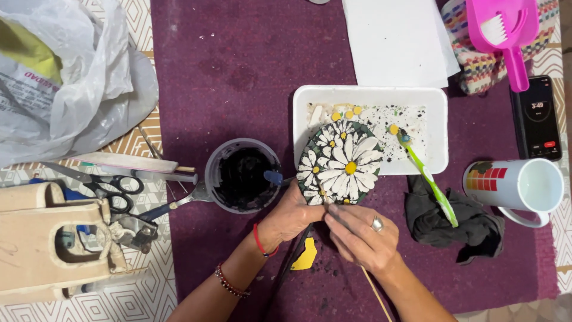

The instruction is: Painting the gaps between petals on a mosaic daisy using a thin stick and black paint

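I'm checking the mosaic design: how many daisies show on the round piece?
3, at least in part: a big daisy in the middle, one at the top edge, one lower left by the left hand. More may be hidden.

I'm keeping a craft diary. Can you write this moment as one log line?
left hand: steadies daisy mosaic disc | right hand: works disc's lower edge | disc: tilted on white tray | nearby: cup of black paste, green toothbrush
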